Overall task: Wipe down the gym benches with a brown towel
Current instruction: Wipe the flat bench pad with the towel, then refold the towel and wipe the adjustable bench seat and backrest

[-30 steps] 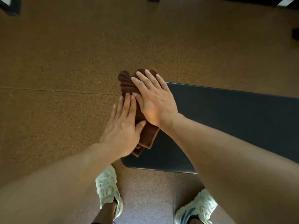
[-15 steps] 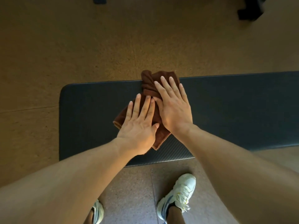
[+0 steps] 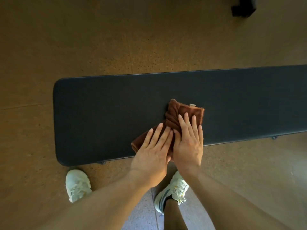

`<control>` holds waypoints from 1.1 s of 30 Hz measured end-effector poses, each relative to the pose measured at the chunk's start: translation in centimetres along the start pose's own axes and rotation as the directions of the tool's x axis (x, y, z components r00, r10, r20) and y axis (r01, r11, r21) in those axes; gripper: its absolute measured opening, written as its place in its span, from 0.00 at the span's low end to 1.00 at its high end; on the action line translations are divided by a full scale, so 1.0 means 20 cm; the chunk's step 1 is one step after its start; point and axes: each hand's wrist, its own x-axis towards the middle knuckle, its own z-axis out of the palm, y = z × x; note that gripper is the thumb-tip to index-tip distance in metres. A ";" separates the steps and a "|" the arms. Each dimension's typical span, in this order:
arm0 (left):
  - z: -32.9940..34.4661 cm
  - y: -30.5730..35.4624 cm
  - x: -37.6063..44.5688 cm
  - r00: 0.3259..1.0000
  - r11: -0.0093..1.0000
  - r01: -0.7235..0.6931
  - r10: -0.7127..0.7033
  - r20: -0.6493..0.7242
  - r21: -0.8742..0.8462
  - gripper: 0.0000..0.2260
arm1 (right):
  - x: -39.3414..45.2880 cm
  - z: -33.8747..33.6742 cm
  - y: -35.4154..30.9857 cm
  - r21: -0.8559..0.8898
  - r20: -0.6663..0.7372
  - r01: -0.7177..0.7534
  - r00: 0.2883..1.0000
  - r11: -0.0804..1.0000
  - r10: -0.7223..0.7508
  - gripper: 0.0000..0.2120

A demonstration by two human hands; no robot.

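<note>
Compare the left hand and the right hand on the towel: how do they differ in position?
The left hand presses the nearer, lower-left part of the brown towel; the right hand lies farther along the bench, over the bunched middle. The left hand's fingers angle right; the right hand's point nearly straight ahead. Both lie flat with straight fingers, side by side and touching.

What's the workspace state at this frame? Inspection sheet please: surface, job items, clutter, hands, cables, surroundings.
Surface: long black padded gym bench, its rounded left end in view, its right end running out of frame.
Job's things: crumpled brown terry towel lying on the bench toward its near edge, a small pale tag at its far edge.
Clutter: nothing seen.
Hands: left hand and right hand side by side, fingers straight, pressing on the towel.
Cables: nothing seen.
Surroundings: speckled brown rubber floor; two pale sneakers near the bench; dark object at top right, unidentifiable.
</note>
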 end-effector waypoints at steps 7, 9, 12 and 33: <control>0.13 -0.16 -0.39 0.996 0.996 0.070 -0.073 -0.056 -0.052 0.33 | -0.31 0.11 -0.29 0.019 0.056 -0.026 0.998 0.999 0.025 0.22; 0.11 -0.21 -0.53 0.985 0.963 0.150 -0.165 -0.050 -0.223 0.29 | -0.41 0.13 -0.46 0.070 0.120 -0.047 0.992 0.996 0.039 0.23; 0.04 -0.30 -0.80 0.932 0.737 0.303 -0.361 0.027 -0.604 0.28 | -0.52 0.09 -0.75 0.127 0.348 -0.144 0.933 0.981 0.092 0.20; -1.55 -0.56 -1.64 0.864 0.404 0.296 -0.501 0.061 -0.866 0.33 | -0.66 -1.31 -1.97 0.612 0.634 -0.502 0.773 0.611 0.000 0.17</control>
